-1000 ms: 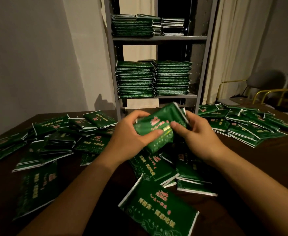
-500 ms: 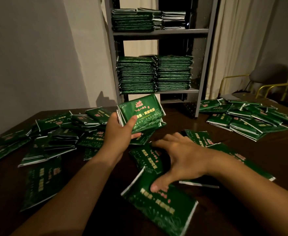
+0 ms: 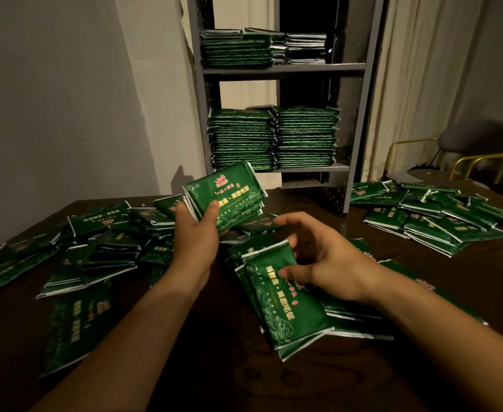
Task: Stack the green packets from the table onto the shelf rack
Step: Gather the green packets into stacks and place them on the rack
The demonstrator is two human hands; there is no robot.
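Note:
Green packets with gold print lie scattered over the dark wooden table (image 3: 244, 379). My left hand (image 3: 195, 236) grips a small bundle of green packets (image 3: 229, 197), held up above the table with the thumb across its front. My right hand (image 3: 321, 263) pinches another green packet (image 3: 280, 304) by its upper end, thumb on top, and that packet is tilted up off the table. Behind stands the grey shelf rack (image 3: 283, 68) with stacked packets (image 3: 274, 138) in two piles on its lower shelf and more on the upper one.
Loose packets lie in a heap at the left (image 3: 95, 248) and another at the right (image 3: 440, 215). One packet (image 3: 78, 325) lies near the front left. A chair with a gold frame (image 3: 467, 150) stands at the far right by the curtain.
My right hand, which lay flat on the near packet, has taken hold of it and lifted it. My left hand keeps its bundle raised, shifted slightly.

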